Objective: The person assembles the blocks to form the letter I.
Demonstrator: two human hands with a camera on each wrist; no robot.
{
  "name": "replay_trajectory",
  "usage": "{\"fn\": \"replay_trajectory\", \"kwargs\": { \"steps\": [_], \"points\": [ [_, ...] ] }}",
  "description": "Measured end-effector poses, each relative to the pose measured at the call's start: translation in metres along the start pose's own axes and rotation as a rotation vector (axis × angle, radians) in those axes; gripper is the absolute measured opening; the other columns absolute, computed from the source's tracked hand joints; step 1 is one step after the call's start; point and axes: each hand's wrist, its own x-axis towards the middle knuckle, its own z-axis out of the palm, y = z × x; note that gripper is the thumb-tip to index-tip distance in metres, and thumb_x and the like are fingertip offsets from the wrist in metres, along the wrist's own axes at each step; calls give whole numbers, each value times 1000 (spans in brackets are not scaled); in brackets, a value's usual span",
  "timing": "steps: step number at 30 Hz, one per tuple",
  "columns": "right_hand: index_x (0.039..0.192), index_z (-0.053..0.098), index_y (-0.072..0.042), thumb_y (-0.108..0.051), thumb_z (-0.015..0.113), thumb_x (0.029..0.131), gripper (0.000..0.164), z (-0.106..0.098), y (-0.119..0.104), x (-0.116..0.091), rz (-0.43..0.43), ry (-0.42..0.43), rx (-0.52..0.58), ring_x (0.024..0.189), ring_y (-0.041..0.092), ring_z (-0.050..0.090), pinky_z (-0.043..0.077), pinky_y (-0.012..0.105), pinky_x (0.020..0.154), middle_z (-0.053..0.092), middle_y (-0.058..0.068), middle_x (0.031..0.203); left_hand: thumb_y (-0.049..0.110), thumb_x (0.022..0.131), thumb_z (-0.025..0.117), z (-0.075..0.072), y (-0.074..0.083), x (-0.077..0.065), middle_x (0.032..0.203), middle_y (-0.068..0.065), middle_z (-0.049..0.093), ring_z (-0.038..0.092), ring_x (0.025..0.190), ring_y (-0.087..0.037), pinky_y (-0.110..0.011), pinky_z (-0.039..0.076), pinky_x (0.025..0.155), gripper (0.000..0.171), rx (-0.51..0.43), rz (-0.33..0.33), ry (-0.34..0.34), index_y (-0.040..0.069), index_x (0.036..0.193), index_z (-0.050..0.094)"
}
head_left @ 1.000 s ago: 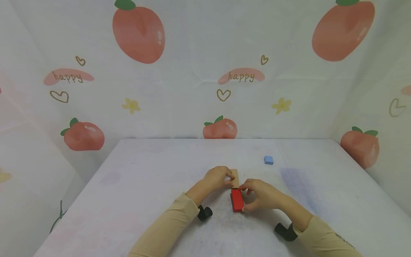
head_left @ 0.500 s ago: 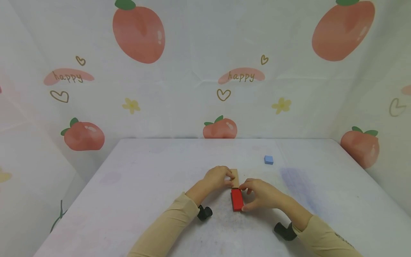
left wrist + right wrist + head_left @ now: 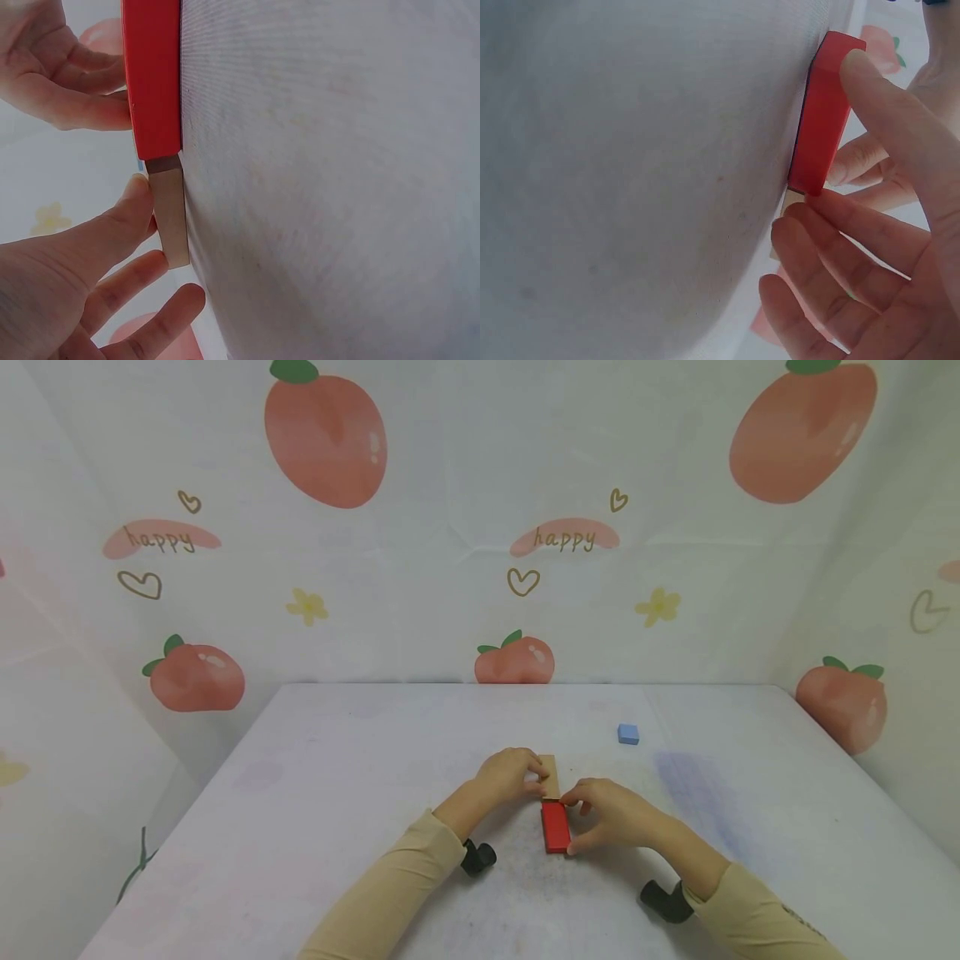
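Observation:
Near the middle of the table, a red rectangular block [image 3: 556,827] lies end to end with a plain wooden block [image 3: 551,777] just beyond it. My right hand [image 3: 618,812] holds the red block lengthwise, thumb at its near end and index fingertip by the far end; its other fingers spread loosely in the right wrist view. My left hand [image 3: 510,774] is at the left of the wooden block, its thumb [image 3: 135,196] and fingers against it in the left wrist view. That hand's index finger is mostly hidden there. Both blocks meet closely at their ends.
A small light blue block [image 3: 627,734] sits farther back, right of the wooden one. Dark wrist cameras [image 3: 667,902] hang at both sleeves. A white cloth backdrop [image 3: 420,568] with printed peaches stands behind the table's far edge.
The red block has shifted very slightly, and less of its dark left side shows. Both hands stay about where they were.

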Motion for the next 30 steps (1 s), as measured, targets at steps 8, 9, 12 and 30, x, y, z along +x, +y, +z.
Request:
{"fn": "replay_trajectory", "kwargs": {
  "steps": [8,9,12,30],
  "points": [
    [109,64,0,-36,83,66,59,0,1,-1,22,-16,45,82,12,60,49,21,69,67,6,103,26,81,72,1,0,-1,114,1,67,60,111,-16,-28,48,94,30,6,6,8,16,109,72],
    [109,63,-1,-36,82,66,59,0,2,-1,24,-19,53,82,12,60,49,22,69,67,7,104,26,81,72,1,0,-1,113,1,68,60,111,-16,-28,48,94,30,6,7,8,16,109,72],
    [110,62,-1,-33,82,67,57,-1,3,-1,32,-24,76,83,13,59,50,23,70,66,7,106,26,80,73,1,0,-1,113,1,68,60,110,-16,-28,48,94,30,3,7,12,16,108,72],
    [106,63,-2,-28,82,68,50,-1,3,-1,37,-21,79,81,12,58,50,23,70,66,5,101,25,81,72,2,-1,0,113,0,68,60,111,-17,-28,47,94,29,-10,3,5,16,108,72]
  ]
}}
